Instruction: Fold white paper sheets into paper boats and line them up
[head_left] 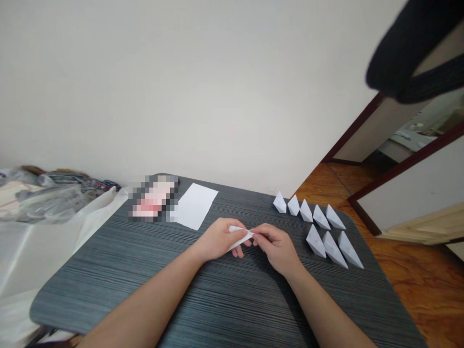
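Observation:
Above the middle of the dark table, my left hand [221, 240] is closed around a folded piece of white paper [236, 231], thumb on top and fingers beneath. The paper narrows to a point toward the right. My right hand [275, 246] pinches that pointed tip between thumb and index finger. Part of the paper is hidden behind my left thumb and fingers. To the right stand several folded white paper boats [315, 241] in two rows. A flat white sheet of paper [197, 205] lies beyond my left hand.
The dark wood-grain table [119, 270] has rounded corners and stands against a pale wall [217, 96]. A pixelated, blurred item [154, 200] lies at the far left of the tabletop. Plastic-wrapped bundles [61, 193] sit left of the table. A black strap [406, 53] hangs at upper right.

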Motion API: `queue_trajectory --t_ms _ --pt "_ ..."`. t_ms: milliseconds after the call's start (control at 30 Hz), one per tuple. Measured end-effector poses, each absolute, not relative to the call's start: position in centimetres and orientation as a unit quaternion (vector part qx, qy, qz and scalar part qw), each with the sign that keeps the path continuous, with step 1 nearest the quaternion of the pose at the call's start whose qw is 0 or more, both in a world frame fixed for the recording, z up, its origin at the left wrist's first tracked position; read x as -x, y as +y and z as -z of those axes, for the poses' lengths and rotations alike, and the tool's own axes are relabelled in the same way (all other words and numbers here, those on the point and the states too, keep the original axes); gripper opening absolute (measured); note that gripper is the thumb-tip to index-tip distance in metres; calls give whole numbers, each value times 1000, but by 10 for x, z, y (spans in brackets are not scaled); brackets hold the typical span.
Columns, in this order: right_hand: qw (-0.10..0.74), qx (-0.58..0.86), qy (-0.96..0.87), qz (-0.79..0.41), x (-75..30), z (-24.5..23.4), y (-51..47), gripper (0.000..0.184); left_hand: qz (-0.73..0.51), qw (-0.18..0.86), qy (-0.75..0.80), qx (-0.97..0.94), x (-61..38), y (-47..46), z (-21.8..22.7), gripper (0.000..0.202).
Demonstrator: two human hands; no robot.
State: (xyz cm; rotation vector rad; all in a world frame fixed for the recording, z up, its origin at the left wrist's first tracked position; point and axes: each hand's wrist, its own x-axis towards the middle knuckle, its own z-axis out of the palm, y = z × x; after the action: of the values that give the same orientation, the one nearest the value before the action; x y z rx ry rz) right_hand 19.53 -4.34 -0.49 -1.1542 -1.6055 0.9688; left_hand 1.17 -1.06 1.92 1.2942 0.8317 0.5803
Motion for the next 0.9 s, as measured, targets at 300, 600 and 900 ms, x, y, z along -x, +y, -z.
queue_trajectory --t_ms 300,600,900 --pt "426 429 -730 -318 -202 1 -44 22 -258 699 354 -565 -10 -10 -18 28" --pt "412 405 -758 -302 -201 -3 -45 18 -269 670 383 -577 -13 -11 -18 27" --pt "349 505 -717 -331 -196 -5 -45 22 -278 653 370 -600 -13 -12 -19 23"
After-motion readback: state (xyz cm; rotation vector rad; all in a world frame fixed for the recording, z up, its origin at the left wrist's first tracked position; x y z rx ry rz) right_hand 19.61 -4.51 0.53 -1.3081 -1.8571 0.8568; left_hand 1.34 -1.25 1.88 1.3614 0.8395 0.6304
